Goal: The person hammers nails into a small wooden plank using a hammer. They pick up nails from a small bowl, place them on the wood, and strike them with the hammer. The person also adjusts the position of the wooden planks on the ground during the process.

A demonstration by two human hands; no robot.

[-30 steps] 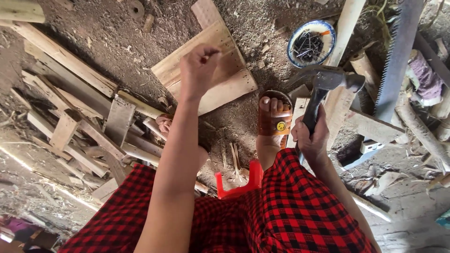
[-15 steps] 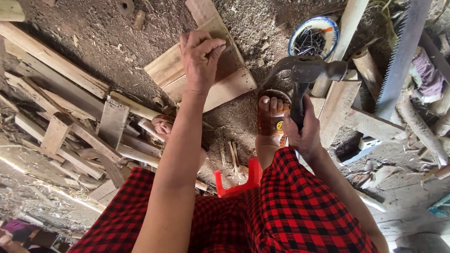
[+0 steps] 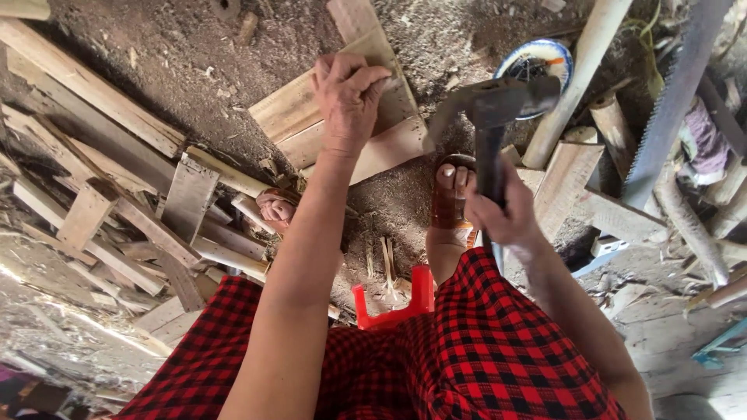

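Hands of a seated person at work: left hand [image 3: 348, 97] pinches fingertips against a plank [image 3: 342, 124] on the dirt (apparently steadying a nail, too small to see), right hand [image 3: 506, 214] clenched around a raised claw hammer [image 3: 490, 109] just beside it, poised above.

Bare dirt ground [image 3: 194, 85] is lying open left of the pale stacked wooden boards [image 3: 327, 124]. A heap of grey weathered wood scraps [image 3: 117, 210] is crowding the left side. On the right, a blue-rimmed round bowl [image 3: 537, 62], a pale leaning pole [image 3: 580, 78] and a long toothed saw blade [image 3: 669, 101] are blocking passage.
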